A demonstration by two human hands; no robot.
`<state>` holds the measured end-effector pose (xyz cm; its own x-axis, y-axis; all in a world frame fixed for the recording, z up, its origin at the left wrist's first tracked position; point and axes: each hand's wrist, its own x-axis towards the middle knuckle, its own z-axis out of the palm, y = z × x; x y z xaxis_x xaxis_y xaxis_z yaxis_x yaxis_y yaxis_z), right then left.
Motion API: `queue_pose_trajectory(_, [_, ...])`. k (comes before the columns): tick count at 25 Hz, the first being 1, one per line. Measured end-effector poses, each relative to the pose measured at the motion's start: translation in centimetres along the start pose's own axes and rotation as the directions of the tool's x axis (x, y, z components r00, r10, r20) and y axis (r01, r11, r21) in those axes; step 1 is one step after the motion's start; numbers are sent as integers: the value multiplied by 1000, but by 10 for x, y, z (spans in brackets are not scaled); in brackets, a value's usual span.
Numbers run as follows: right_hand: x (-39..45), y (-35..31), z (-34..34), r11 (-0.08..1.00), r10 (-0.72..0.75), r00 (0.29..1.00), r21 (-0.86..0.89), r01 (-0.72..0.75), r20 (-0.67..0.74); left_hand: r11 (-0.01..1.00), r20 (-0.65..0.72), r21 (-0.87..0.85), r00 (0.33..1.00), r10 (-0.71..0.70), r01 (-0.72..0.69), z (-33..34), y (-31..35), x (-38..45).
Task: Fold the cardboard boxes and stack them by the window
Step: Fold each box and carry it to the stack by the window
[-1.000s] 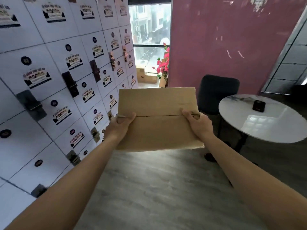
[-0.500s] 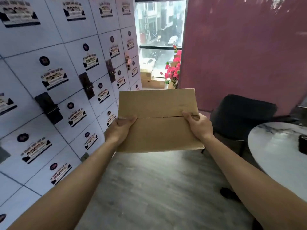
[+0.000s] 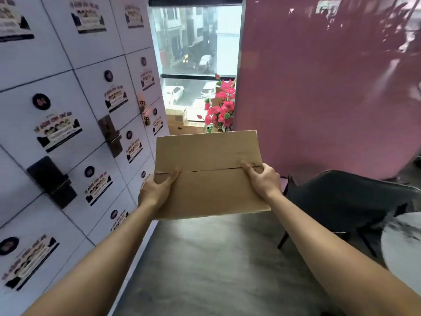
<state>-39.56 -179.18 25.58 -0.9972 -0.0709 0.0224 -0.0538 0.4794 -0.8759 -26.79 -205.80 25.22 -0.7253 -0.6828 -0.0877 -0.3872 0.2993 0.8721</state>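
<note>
The left hand [image 3: 157, 190] and right hand [image 3: 262, 180] each grip a side of the folded box [image 3: 209, 174], far from the window [image 3: 196, 42]. It could slip, or bump the flowers [image 3: 221, 108].

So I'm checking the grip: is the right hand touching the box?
Touching. The head view shows the right hand pinching the box edge, thumb on top.
</note>
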Motion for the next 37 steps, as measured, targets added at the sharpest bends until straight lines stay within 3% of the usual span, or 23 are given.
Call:
queue_pose_trajectory(5, [160,-2,38,1000,7,1000,-28,-8,-20,1000,22,-6,1000,-6,6,63,34,144])
queue_pose_trajectory(14, [419,-57,133,997,-53,991,-42,59,123,989,-111,-47,983,-146,142,108,90,377])
queue_pose_trajectory(21, [581,-65,227,999,39,997,-30,-37,72,991,-14,-43,992,-128,128,153,98,578])
queue_pose_trajectory(28, [738,-97,277,993,99,995,-58,-100,-24,997,75,5,994,-76,76,199,138,765])
queue_pose_trajectory(34, [896,-98,332,993,98,995,-65,-96,31,996,74,57,994,-74,70,249,167,917])
queue_pose_trajectory(37, [987,-103,366,991,126,988,-58,-121,88,988,9,122,995,-96,94,271,193,997])
